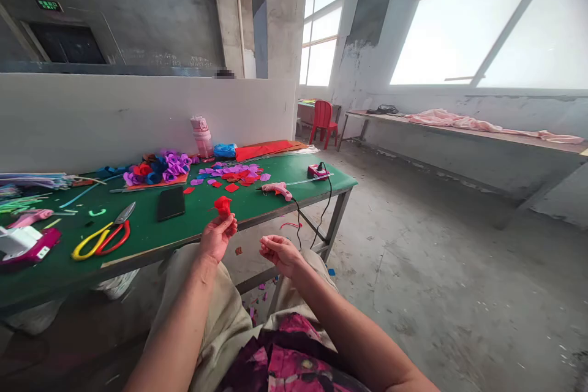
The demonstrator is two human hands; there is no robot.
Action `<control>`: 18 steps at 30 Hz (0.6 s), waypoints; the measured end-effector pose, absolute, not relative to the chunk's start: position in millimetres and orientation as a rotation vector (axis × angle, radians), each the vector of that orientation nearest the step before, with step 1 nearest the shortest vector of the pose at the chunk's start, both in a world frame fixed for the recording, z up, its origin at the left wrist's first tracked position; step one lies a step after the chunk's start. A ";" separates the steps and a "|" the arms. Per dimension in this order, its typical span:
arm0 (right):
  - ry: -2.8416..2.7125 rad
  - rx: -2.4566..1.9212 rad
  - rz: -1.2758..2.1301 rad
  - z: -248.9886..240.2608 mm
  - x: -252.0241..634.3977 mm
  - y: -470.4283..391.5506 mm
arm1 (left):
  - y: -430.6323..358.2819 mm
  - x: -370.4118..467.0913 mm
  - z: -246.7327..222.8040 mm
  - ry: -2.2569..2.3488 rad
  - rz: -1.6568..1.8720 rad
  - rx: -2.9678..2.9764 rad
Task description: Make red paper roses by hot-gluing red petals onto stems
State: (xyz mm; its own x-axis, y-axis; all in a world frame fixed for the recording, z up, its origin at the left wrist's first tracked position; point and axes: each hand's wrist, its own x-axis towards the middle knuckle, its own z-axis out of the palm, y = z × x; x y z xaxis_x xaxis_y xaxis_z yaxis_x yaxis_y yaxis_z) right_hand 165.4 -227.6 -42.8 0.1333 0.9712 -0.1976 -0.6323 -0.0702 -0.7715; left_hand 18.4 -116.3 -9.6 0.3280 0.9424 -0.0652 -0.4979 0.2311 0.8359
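Between the thumb and fingers of my left hand (217,240) is a small red artificial flower (223,205), held up over the table's front edge. My right hand (281,253) is closed in a pinch to the right of it, above my lap and apart from the flower. Whatever its fingertips hold, if anything, is too small to make out. Loose purple and red petals (245,175) lie scattered on the green table (285,168) beyond my hands. A pink glue gun (277,189) rests near the front edge, its black cord hanging down.
A pink-red power socket (318,171) sits near the right table corner. Leftward are a black phone (171,204), scissors (108,236) with yellow and red handles, and a pile of finished-looking flowers (158,166). A pink bottle (202,136) stands by the partition.
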 end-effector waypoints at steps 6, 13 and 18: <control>-0.470 -0.846 1.448 -42.4 165.5 -229.2 | -115.8 18.2 -10.1 0.650 1.089 0.833; -0.481 -0.843 1.399 -47.5 166.9 -226.2 | -117.7 17.8 -8.2 0.653 1.072 0.842; -0.528 -0.891 1.309 -47.7 167.1 -224.4 | -118.0 18.3 -7.3 0.652 1.062 0.828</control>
